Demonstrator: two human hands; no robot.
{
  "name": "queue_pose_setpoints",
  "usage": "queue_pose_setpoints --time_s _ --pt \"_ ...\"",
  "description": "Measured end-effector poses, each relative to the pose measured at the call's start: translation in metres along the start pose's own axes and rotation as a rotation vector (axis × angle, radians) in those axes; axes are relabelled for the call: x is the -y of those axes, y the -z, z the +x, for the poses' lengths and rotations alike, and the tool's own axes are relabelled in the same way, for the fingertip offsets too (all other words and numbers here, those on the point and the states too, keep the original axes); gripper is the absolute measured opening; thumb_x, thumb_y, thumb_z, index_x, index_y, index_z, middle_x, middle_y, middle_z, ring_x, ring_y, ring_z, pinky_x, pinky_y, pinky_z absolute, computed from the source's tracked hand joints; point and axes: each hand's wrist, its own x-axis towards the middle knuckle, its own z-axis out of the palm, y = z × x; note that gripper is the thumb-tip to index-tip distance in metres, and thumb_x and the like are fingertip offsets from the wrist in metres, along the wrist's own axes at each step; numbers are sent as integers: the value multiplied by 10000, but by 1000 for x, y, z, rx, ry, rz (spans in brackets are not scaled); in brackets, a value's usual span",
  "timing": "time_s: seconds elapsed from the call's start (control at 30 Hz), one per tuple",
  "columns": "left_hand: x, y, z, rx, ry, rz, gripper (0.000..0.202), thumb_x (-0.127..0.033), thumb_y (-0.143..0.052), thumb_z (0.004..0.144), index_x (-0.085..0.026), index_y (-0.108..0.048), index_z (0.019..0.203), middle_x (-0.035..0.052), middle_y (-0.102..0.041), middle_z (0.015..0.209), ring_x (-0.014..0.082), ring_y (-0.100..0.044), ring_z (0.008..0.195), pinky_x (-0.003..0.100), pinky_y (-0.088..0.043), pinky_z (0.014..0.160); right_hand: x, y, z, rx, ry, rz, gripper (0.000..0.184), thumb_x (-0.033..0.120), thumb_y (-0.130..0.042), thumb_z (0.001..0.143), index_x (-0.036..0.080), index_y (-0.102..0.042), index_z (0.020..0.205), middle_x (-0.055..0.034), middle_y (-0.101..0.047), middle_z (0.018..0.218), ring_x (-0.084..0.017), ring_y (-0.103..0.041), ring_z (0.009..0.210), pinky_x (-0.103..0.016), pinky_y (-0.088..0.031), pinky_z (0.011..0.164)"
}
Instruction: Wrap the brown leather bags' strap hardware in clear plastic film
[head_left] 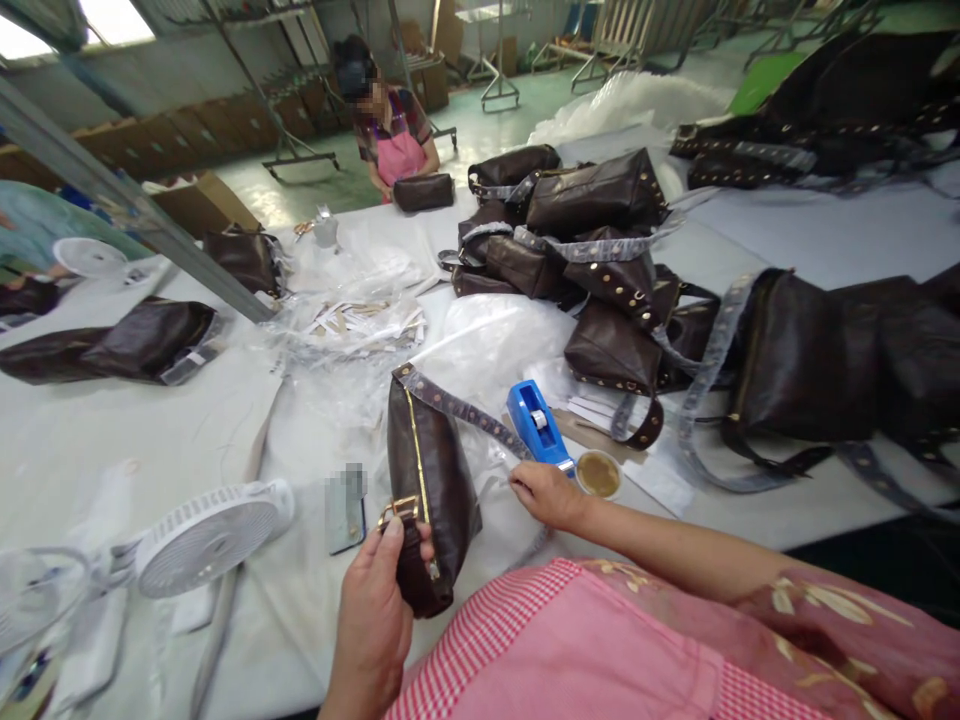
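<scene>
Your left fingers (pixel 391 540) grasped the bag (pixel 448 470) by its buckle (pixel 402 507) near the surface's (pixel 289 610) near edge; your right fingers (pixel 527 482) gripped the strap (pixel 472 412), which looked wrapped, while the buckle looked bare.

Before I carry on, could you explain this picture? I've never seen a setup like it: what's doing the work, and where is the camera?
There is no machine: a person works with two bare hands. The single view comes from a camera worn on their head, looking forward and down. The left hand grips a dark bag near its gold buckle. The right hand is closed and seems to pinch the bag's plastic-wrapped strap. On the pale table are a blue tape dispenser, a white fan and a heap of similar bags. Another person, across the table, is at a small dark bag.
</scene>
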Motion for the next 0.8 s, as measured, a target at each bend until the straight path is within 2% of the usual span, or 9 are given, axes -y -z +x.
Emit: queue_pose_setpoints --time_s 0.07,0.13,0.27,0.33,0.43,0.6,0.7,0.8 --pt "-2 0 0 -12 14 -7 456 -440 -812 666 -157 -641 981 2 -678 750 106 -580 550 232 -520 487 -3 17 7 -116 -45 115 162 173 -495 884 175 -655 864 -55 -688 834 -170 -626 804 -272 -462 774" --pt "-3 -1 2 -30 32 -10 468 -455 -824 642 -154 -641 952 0 -674 735 108 -574 537 230 -506 471 -15 38 15 -232 -167 198 159 222 -516 875 185 -669 853 -41 -699 826 -171 -631 786 -277 -473 763" --pt "-3 -1 6 -35 62 -19 555 -445 -860 585 -168 -651 1017 5 -687 756 121 -588 561 240 -516 485 -63 69 29 -449 -659 289 255 315 -500 856 151 -684 923 -41 -692 719 -177 -636 655 -250 -479 593" --pt "-4 -2 8 -30 87 -29 579 -440 -874 561 -173 -652 1024 4 -688 753 120 -585 561 248 -525 499 -87 72 34 -498 -806 264 334 301 -429 872 108 -675 991 -71 -698 726 -183 -647 633 -243 -471 550" --pt "-4 -2 12 -32 132 -30 590 -468 -878 534 -163 -657 988 3 -678 710 117 -576 539 244 -520 499 -109 62 36 -472 -860 160 349 255 -385 876 92 -681 964 -107 -716 783 -190 -663 667 -251 -474 579" --pt "-5 -4 13 -91 121 -9 589 -448 -879 523 -166 -663 993 2 -695 722 122 -598 528 231 -519 480 -114 40 28 -295 -849 -24 242 267 -498 853 168 -709 788 -88 -735 820 -208 -669 780 -269 -458 680" --pt "-7 -6 12 -116 101 14 527 -424 -860 570 -168 -663 986 3 -710 725 131 -627 539 222 -523 481 -116 41 23 -200 -848 -144 271 335 -514 885 179 -719 800 -112 -735 844 -227 -668 812 -293 -452 708" --pt "-8 -8 12 -126 94 16 519 -411 -861 569 -168 -666 984 4 -717 716 134 -636 539 216 -522 478 -122 55 26 -159 -834 -256 327 352 -450 940 161 -714 905 -144 -725 936 -239 -661 890 -306 -452 752"
